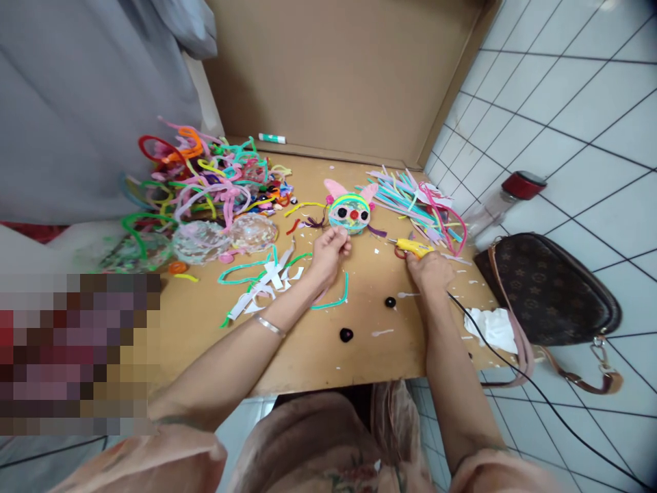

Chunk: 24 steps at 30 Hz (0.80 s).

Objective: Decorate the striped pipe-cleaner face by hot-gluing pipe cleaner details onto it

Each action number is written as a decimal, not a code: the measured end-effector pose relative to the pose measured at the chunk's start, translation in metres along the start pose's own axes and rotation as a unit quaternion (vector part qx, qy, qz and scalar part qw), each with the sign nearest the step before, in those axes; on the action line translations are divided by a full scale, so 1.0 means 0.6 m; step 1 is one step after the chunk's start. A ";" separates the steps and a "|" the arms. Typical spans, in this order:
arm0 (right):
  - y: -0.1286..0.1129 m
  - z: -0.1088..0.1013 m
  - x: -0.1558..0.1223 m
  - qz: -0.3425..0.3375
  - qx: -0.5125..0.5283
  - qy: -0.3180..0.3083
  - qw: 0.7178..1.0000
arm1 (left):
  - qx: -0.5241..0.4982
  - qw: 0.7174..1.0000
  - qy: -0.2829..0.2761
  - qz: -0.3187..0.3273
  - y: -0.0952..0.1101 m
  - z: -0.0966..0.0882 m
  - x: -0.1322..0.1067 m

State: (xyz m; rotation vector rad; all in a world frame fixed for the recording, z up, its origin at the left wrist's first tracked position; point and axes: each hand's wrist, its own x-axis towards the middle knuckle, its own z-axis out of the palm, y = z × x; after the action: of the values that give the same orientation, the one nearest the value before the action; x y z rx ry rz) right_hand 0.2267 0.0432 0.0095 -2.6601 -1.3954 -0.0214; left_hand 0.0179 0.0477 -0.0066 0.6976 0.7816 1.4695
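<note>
A round, multicoloured face craft with pink ears, black eyes and a red nose point(350, 216) is over the middle of the brown wooden counter point(374, 359), its lower edge pinched by the left hand's point(331, 259) fingers. The right hand's point(432, 271) fingers wrap a yellow glue gun point(415, 247). Pastel fuzzy stems point(403, 205) lie behind.

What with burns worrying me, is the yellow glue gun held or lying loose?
Held: the right hand grips the yellow glue gun, its nozzle clear of the left hand.
</note>
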 end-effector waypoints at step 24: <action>-0.006 -0.030 -0.040 -0.209 0.303 0.243 0.897 | -0.185 0.921 -0.185 -0.289 0.009 -0.001 -0.021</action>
State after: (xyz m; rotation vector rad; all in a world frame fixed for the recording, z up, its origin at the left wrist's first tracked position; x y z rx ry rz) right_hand 0.2108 0.0232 0.0257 -1.6722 -1.4553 -0.2362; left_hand 0.0149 0.0353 -0.0024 0.3864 0.3504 0.8693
